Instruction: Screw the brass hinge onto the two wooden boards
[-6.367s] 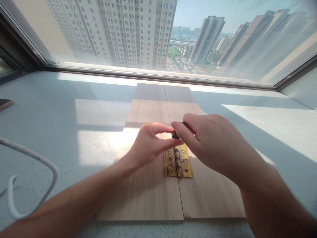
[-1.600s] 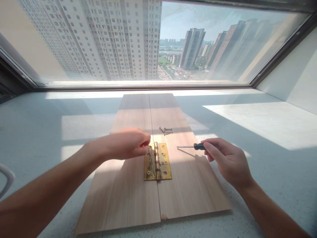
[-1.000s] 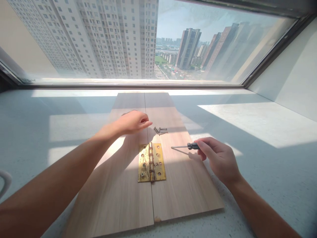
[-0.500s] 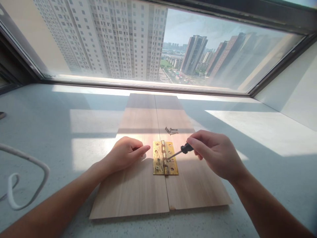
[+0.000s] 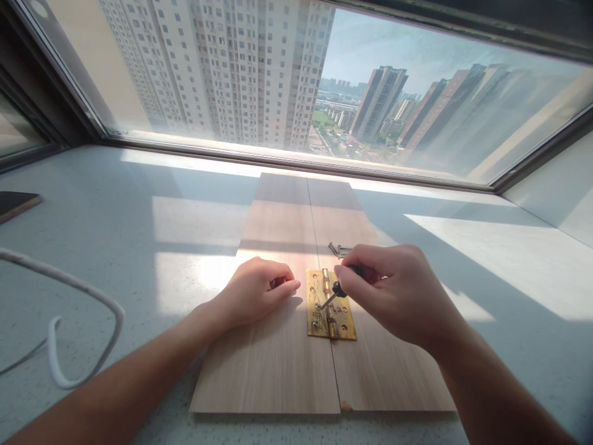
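Observation:
Two light wooden boards (image 5: pixel 278 364) lie side by side on a pale sill. A brass hinge (image 5: pixel 345 321) spans their seam. My right hand (image 5: pixel 393 293) grips a small black-handled screwdriver (image 5: pixel 340 289); its tip points down at the hinge's left leaf. My left hand (image 5: pixel 254 296) rests on the left board just left of the hinge, fingers curled with the index finger stretched toward it; what it holds, if anything, is hidden. Loose screws (image 5: pixel 337 250) lie on the right board behind my right hand.
A white cable (image 5: pixel 88 296) loops on the sill (image 5: pixel 139 210) at the left. A dark flat object (image 5: pixel 16 203) sits at the far left edge. The window frame (image 5: pixel 324 165) runs along the back; a wall rises at the right.
My right hand has moved left, bringing the screwdriver tip from the hinge's right leaf to its left leaf. My left hand stays curled beside the hinge. The camera shifted a little.

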Demonstrator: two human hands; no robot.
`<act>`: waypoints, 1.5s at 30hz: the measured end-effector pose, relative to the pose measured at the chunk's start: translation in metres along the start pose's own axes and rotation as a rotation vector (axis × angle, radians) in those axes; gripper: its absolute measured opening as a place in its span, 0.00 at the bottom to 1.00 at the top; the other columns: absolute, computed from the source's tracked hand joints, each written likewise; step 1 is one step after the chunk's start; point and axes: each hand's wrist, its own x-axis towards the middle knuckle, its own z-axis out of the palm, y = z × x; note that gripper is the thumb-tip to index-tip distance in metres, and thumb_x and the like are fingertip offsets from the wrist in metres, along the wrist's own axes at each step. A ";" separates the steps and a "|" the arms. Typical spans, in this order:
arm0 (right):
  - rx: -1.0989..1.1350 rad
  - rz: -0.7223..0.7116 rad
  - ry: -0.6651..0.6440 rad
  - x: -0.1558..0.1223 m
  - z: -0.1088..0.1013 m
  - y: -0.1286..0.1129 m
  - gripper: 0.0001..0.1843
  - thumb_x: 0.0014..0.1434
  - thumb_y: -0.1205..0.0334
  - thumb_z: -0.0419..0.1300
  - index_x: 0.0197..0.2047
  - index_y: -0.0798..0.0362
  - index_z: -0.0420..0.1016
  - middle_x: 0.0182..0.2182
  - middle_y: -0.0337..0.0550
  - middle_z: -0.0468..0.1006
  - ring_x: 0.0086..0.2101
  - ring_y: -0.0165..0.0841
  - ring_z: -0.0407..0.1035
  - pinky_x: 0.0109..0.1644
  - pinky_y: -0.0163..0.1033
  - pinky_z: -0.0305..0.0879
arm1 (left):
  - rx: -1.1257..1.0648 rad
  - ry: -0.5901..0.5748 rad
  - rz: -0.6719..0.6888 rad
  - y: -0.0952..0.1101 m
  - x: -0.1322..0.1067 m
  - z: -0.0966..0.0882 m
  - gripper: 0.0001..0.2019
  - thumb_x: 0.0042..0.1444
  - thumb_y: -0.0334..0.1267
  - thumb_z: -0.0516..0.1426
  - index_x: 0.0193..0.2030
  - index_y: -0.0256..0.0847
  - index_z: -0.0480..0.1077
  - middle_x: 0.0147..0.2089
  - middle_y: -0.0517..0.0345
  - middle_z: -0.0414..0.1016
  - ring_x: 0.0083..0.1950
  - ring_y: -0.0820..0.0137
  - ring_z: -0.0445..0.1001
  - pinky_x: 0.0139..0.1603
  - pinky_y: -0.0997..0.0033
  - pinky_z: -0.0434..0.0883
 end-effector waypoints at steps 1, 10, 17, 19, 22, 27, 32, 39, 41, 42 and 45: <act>-0.010 -0.009 0.005 0.001 0.001 0.000 0.12 0.53 0.64 0.57 0.20 0.53 0.70 0.14 0.31 0.60 0.18 0.24 0.53 0.23 0.33 0.50 | 0.003 0.001 0.001 0.000 0.000 0.000 0.14 0.61 0.41 0.54 0.27 0.39 0.72 0.24 0.65 0.72 0.26 0.76 0.65 0.33 0.72 0.59; -0.126 -0.083 0.012 0.000 0.001 0.000 0.13 0.54 0.62 0.57 0.20 0.53 0.69 0.13 0.31 0.59 0.17 0.24 0.51 0.23 0.34 0.47 | 0.010 0.000 0.001 -0.001 0.001 0.002 0.15 0.62 0.40 0.54 0.26 0.38 0.72 0.24 0.64 0.72 0.26 0.76 0.65 0.32 0.72 0.59; -0.257 -0.168 -0.050 -0.006 -0.002 -0.010 0.21 0.59 0.50 0.57 0.20 0.53 0.65 0.14 0.33 0.61 0.17 0.25 0.51 0.23 0.35 0.42 | -0.170 0.043 0.085 0.002 0.000 -0.002 0.08 0.57 0.41 0.60 0.39 0.39 0.75 0.33 0.59 0.76 0.33 0.72 0.70 0.35 0.70 0.66; -0.255 -0.189 -0.065 -0.006 -0.003 -0.011 0.24 0.59 0.45 0.58 0.19 0.53 0.62 0.14 0.33 0.60 0.17 0.25 0.49 0.23 0.35 0.41 | -0.278 0.040 0.173 0.007 -0.001 -0.004 0.14 0.55 0.41 0.62 0.47 0.40 0.73 0.42 0.55 0.77 0.42 0.68 0.73 0.44 0.67 0.69; -0.211 -0.217 -0.049 -0.006 -0.004 -0.011 0.25 0.57 0.45 0.60 0.19 0.54 0.62 0.14 0.32 0.59 0.18 0.24 0.48 0.23 0.34 0.41 | -0.404 0.000 0.234 0.019 -0.001 -0.004 0.23 0.57 0.41 0.62 0.59 0.44 0.66 0.53 0.52 0.75 0.52 0.65 0.72 0.51 0.64 0.69; -0.169 -0.235 -0.082 -0.004 -0.002 -0.011 0.23 0.58 0.46 0.60 0.21 0.54 0.67 0.15 0.33 0.63 0.19 0.24 0.53 0.24 0.33 0.44 | -0.564 -0.054 0.261 0.037 0.002 -0.003 0.29 0.59 0.38 0.60 0.66 0.47 0.58 0.58 0.50 0.72 0.55 0.63 0.72 0.50 0.65 0.73; -0.224 -0.147 -0.014 -0.005 -0.003 -0.014 0.26 0.56 0.38 0.58 0.21 0.52 0.70 0.16 0.34 0.66 0.19 0.26 0.55 0.24 0.34 0.44 | -0.511 0.022 0.303 0.039 0.001 0.000 0.21 0.57 0.33 0.61 0.58 0.43 0.69 0.49 0.51 0.78 0.46 0.66 0.77 0.46 0.66 0.74; -0.384 -0.076 -0.180 -0.012 -0.008 -0.026 0.27 0.64 0.46 0.48 0.18 0.49 0.69 0.15 0.35 0.68 0.18 0.29 0.57 0.23 0.36 0.39 | -0.356 0.188 0.400 0.043 0.002 0.007 0.07 0.55 0.32 0.63 0.42 0.40 0.75 0.35 0.58 0.80 0.36 0.71 0.71 0.37 0.72 0.70; -0.411 -0.083 -0.164 -0.014 -0.008 -0.028 0.28 0.65 0.47 0.46 0.18 0.49 0.69 0.16 0.36 0.70 0.18 0.30 0.57 0.23 0.37 0.39 | -0.325 0.210 0.427 0.045 0.002 0.008 0.05 0.55 0.31 0.62 0.39 0.39 0.75 0.33 0.59 0.79 0.35 0.71 0.69 0.36 0.72 0.69; -0.420 -0.091 -0.156 -0.015 -0.008 -0.029 0.28 0.65 0.48 0.46 0.18 0.49 0.68 0.16 0.37 0.70 0.18 0.31 0.57 0.23 0.37 0.39 | -0.312 0.221 0.429 0.046 0.002 0.008 0.05 0.54 0.30 0.62 0.38 0.39 0.75 0.32 0.59 0.79 0.34 0.71 0.68 0.35 0.72 0.69; -0.427 -0.123 -0.156 -0.019 -0.006 -0.030 0.25 0.66 0.53 0.46 0.19 0.50 0.65 0.16 0.38 0.69 0.18 0.31 0.56 0.24 0.37 0.40 | -0.273 0.275 0.416 0.049 0.000 0.012 0.03 0.54 0.30 0.62 0.36 0.39 0.74 0.30 0.60 0.77 0.32 0.72 0.67 0.34 0.72 0.67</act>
